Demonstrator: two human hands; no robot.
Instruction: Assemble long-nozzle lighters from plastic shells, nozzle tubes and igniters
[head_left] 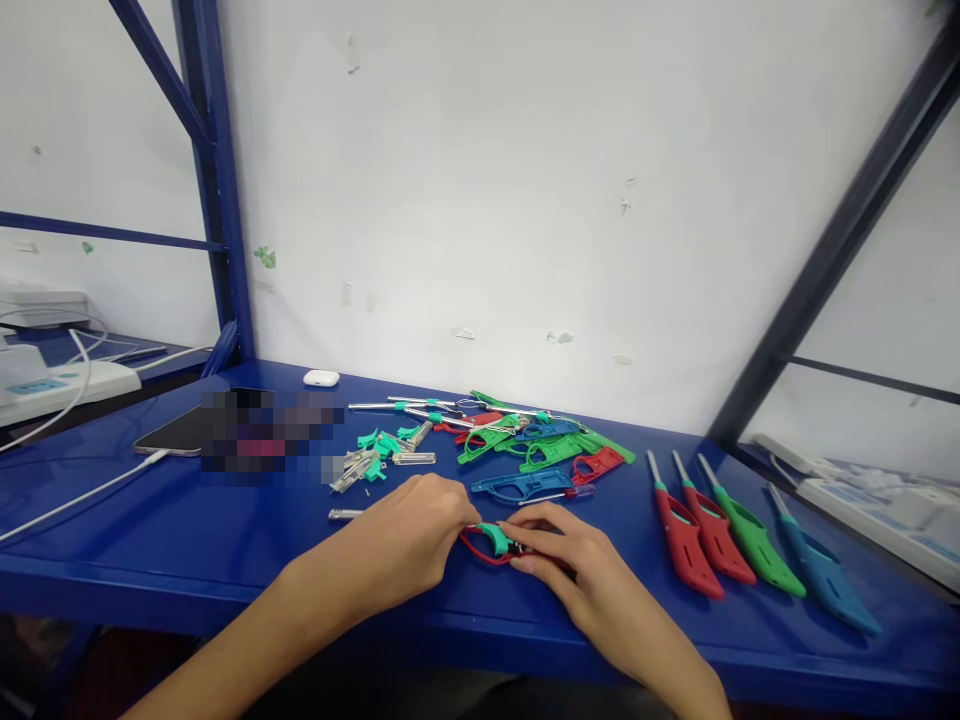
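Note:
A red utility lighter [480, 553] with its casing apart lies low over the front of the blue table, a teal trigger [496, 540] seated in it. My left hand [412, 525] is closed on its front part, fingertips pinched together. From beneath that hand a metal tube end [345, 515] sticks out to the left. My right hand [570, 560] pinches the handle side just right of the trigger, where a small dark part shows between the fingers. Just beyond the hands lie a blue half casing [521, 487] and a screwdriver with a clear handle [577, 492].
Green, blue and red half casings [555, 452] are piled behind, with metal nozzle rods [431, 403]. Teal triggers [390, 443] and clear fuel tanks [415, 459] lie left of them. Several assembled lighters [739, 530] stand in a row at right. A phone [176, 432] and white earbud case [321, 378] sit left.

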